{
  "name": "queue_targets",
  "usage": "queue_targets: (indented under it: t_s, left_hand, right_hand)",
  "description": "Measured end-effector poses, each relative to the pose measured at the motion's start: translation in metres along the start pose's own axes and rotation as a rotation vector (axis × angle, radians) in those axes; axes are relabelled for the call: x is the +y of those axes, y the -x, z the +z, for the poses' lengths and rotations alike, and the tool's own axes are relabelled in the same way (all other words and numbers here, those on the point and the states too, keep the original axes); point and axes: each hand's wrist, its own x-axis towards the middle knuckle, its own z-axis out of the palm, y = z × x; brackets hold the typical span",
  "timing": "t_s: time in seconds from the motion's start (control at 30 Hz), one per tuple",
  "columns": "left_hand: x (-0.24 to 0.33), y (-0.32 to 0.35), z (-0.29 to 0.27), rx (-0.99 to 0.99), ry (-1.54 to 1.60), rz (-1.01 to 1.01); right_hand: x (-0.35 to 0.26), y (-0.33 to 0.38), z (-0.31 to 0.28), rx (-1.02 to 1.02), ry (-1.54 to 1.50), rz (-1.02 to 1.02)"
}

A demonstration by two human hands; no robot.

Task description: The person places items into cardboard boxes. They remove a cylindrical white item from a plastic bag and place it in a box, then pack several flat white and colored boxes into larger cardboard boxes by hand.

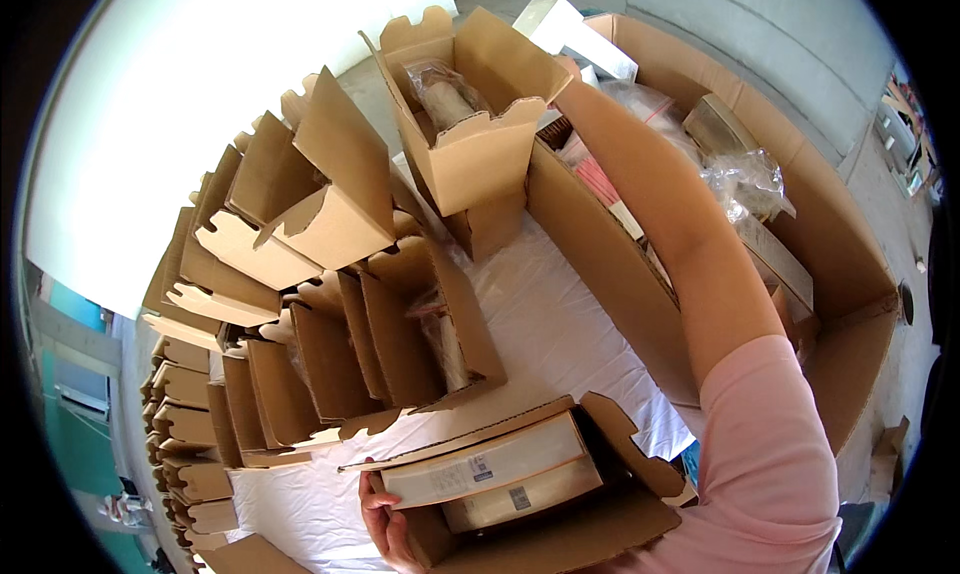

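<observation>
At the near edge, my left hand (pixel 382 522) is wrapped round the left end of an open cardboard box (pixel 560 544). Its thumb lies against a flat white carton (pixel 490 464) with a printed label, which rests inside along with a second pale carton (pixel 525 496). My right arm reaches forward across the large cardboard carton on the right. Only a small part of my right hand (pixel 568 66) shows, behind the corner of a raised open-topped box (pixel 480 159). Its fingers are hidden, so what they touch cannot be made out. A plastic-wrapped item (pixel 445 96) lies in that raised box.
Rows of open-topped cardboard bin boxes (pixel 345 209) fill the left side of a white-covered table (pixel 540 294). The large carton (pixel 860 354) on the right holds clear plastic bags (pixel 750 184), small boxes and pink-red packets (pixel 598 181). A white box (pixel 575 34) sits at its far end.
</observation>
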Motion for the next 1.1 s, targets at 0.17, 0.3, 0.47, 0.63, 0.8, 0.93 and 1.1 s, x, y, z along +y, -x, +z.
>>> queue_targets:
  t_s: [0.17, 0.3, 0.47, 0.63, 0.8, 0.93, 1.1]
  left_hand:
    - [0.002, -0.001, 0.007, 0.029, 0.018, 0.009]
    - [0.0, -0.003, 0.005, 0.028, 0.002, 0.032]
    - [-0.004, 0.015, -0.001, 0.097, -0.169, 0.02]
    - [0.015, 0.008, 0.009, -0.001, -0.003, 0.012]
    - [0.007, 0.009, 0.005, -0.096, 0.062, 0.094]
    - [-0.025, 0.021, -0.017, -0.033, 0.332, -0.092]
    - [-0.001, 0.016, -0.008, -0.119, 0.061, 0.178]
  right_hand:
    - [-0.02, 0.036, -0.008, 0.153, -0.291, 0.05]
    - [-0.035, 0.042, -0.073, 0.403, -0.24, -0.013]
    - [-0.068, 0.092, -0.152, 0.173, 0.407, -0.174]
    - [-0.114, 0.207, -0.219, 0.005, -0.107, -0.469]
    - [-0.137, 0.359, -0.196, -0.476, -0.094, -0.461]
    - [-0.144, 0.457, -0.111, -1.073, 0.26, -0.676]
    - [-0.135, 0.476, -0.099, -1.344, 0.835, -0.703]
